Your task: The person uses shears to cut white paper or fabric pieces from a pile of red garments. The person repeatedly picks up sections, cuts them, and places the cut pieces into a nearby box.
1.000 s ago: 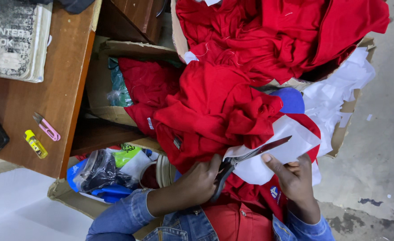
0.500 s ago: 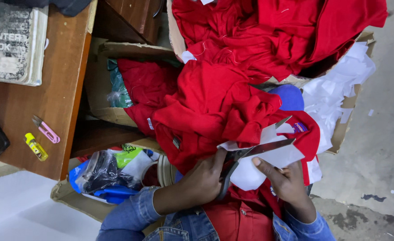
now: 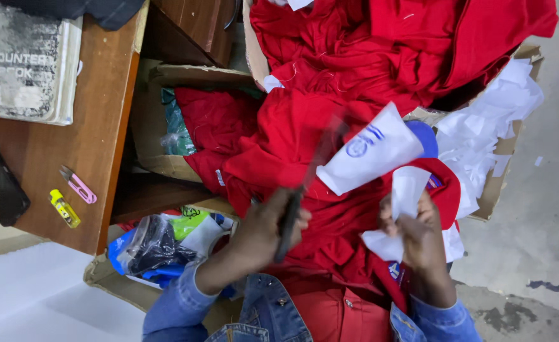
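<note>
Head view: left hand (image 3: 268, 227) gripped dark scissors (image 3: 292, 218), blades angled toward white backing (image 3: 371, 152) pinched by right hand (image 3: 419, 234).

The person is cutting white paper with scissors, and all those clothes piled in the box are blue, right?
Not quite. The head view shows the piled clothes are red, not blue. The rest holds: the left hand grips dark scissors, blurred in motion, and the right hand holds the white paper.
</note>
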